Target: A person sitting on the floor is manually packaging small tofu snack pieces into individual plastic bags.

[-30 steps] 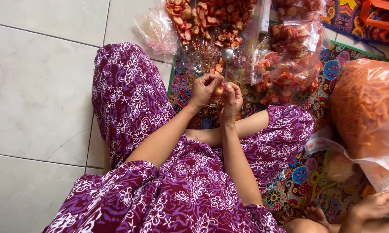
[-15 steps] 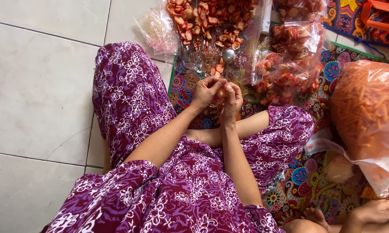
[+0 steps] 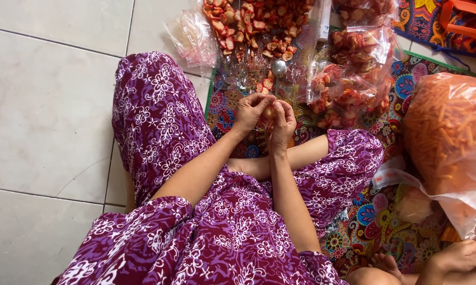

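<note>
Sitting cross-legged on the pale tiled floor [image 3: 42, 105], purple flower-print cloth covering both knees, patterned mat [image 3: 375, 227] lying under the right knee.

Meeting over the lap: left hand [image 3: 251, 112] and right hand [image 3: 283, 124], thumbs and fingertips pressing together from either side. Pinching between them a small clear packet [image 3: 270, 112] of orange-red snack pieces; only a sliver showing, so shape and long axis impossible to read. Fingers of both hands curling nearly closed on it, left from the left side, right from the right and slightly nearer the body. Neither hand clearly nearer; packet sitting at the shared fingertips, just above the mat's near-left part.

Just beyond the fingertips: a small round metal spoon bowl [image 3: 278, 67], glossy, standing out against crinkled clear film; handle hidden.

Farther, toward the mat's far edge: heap of loose snack pieces [image 3: 259, 24], reddish-orange, irregular, dry-looking, spreading on clear plastic. Right of it, filled small bags [image 3: 354, 79], shiny, wrinkled, piling together.

At the mat's right edge: large translucent sack of thin orange sticks [image 3: 449, 137], soft, bulging.

Bottom right corner: another person's hand [image 3: 459, 256] and foot resting on the mat.
</note>
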